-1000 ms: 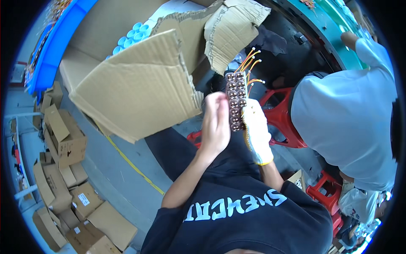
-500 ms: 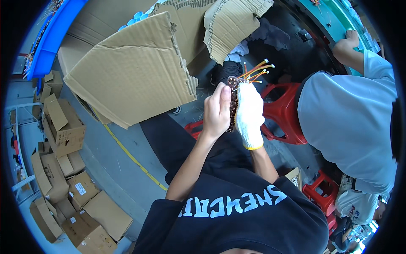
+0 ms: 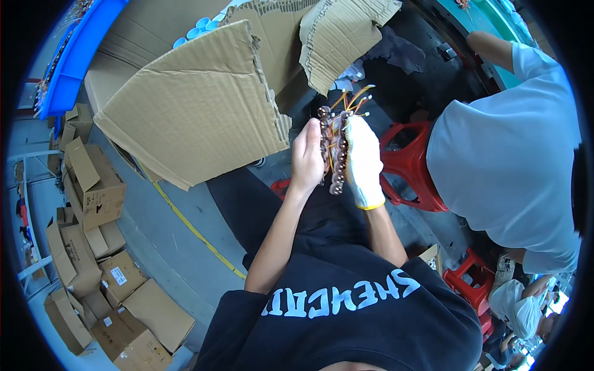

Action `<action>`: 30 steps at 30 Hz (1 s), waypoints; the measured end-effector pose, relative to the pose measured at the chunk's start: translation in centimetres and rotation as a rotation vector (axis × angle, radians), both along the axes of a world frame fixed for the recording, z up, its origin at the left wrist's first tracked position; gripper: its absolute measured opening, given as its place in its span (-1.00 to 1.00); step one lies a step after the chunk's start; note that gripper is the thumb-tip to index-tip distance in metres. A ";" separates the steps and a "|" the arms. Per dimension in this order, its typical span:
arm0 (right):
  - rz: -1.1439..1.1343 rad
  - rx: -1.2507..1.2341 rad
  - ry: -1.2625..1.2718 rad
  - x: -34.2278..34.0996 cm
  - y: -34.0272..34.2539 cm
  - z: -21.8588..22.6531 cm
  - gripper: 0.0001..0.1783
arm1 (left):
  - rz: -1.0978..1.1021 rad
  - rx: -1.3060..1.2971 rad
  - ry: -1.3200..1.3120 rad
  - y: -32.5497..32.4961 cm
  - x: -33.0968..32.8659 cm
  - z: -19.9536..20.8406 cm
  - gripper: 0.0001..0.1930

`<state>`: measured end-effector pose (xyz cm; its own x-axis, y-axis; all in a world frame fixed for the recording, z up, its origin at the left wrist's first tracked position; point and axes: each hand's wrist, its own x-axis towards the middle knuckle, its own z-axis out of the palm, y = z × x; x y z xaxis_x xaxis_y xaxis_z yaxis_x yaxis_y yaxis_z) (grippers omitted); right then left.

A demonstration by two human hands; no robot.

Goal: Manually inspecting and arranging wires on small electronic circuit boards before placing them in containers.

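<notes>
In front of my body I hold two rows of small dark-brown round parts with coppery dots. My left hand, bare, is closed on the left row. The right row is gripped by my right hand, which wears a white knit glove with a yellow cuff. A narrow gap separates the rows, and thin orange and yellow wires cross it. More wires with white connector ends stick out past the far end. My fingertips are mostly hidden behind the rows.
Ahead stands a large carton with a torn cardboard flap. A blue bin is at far left, above several brown boxes. On my right a person in a pale shirt sits on a red stool beside a green work surface.
The two rows, pressed together before, are now apart with wires showing between them. My hands have moved slightly left. The neighbour's arm has shifted.
</notes>
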<state>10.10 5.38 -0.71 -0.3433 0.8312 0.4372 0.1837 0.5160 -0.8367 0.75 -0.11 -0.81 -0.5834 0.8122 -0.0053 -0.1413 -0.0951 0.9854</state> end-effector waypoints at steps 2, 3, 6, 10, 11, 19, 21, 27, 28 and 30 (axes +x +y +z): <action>0.098 -0.428 0.235 0.5 0.0 0.6 -0.72 | -0.151 -0.148 -0.297 -0.7 -1.1 0.2 -0.70; 0.097 -0.434 0.233 1.2 0.0 0.7 -0.72 | -0.150 -0.153 -0.299 -0.9 -1.0 0.3 -0.70; 0.532 -1.125 0.341 4.6 1.5 0.9 -0.66 | -0.154 -0.139 0.005 -0.7 -0.6 0.6 -0.81; 0.498 -0.979 0.251 6.4 0.9 -0.2 -0.61 | 0.171 0.027 0.769 0.2 1.0 1.6 -0.85; 0.494 -0.979 0.250 7.0 1.1 -0.6 -0.61 | 0.168 0.028 0.767 0.4 1.5 1.9 -0.85; 0.033 -0.660 -0.365 9.2 2.7 -4.6 -0.52 | 0.219 -0.003 0.816 1.3 1.8 5.1 -0.82; 0.118 -0.261 -0.565 7.9 2.1 -7.0 -0.45 | 0.211 0.047 0.708 0.8 1.6 7.1 -0.84; 0.100 -0.039 -0.994 3.9 0.6 -3.9 -0.35 | -0.010 -0.067 -0.130 -1.4 -1.1 7.9 -0.85; 0.093 -0.030 -0.987 4.1 0.8 -3.4 -0.33 | -0.008 -0.019 -0.224 -1.6 -1.1 7.7 -0.86; 0.086 -0.025 -0.980 4.7 0.7 -2.2 -0.29 | -0.008 0.073 -0.419 -2.3 -1.0 7.6 -0.85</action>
<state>14.76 6.04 -2.91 -0.6043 0.7917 -0.0902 0.7647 0.5444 -0.3449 -0.25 -2.42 6.81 -0.5371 0.8236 -0.1824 -0.5288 -0.1603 0.8335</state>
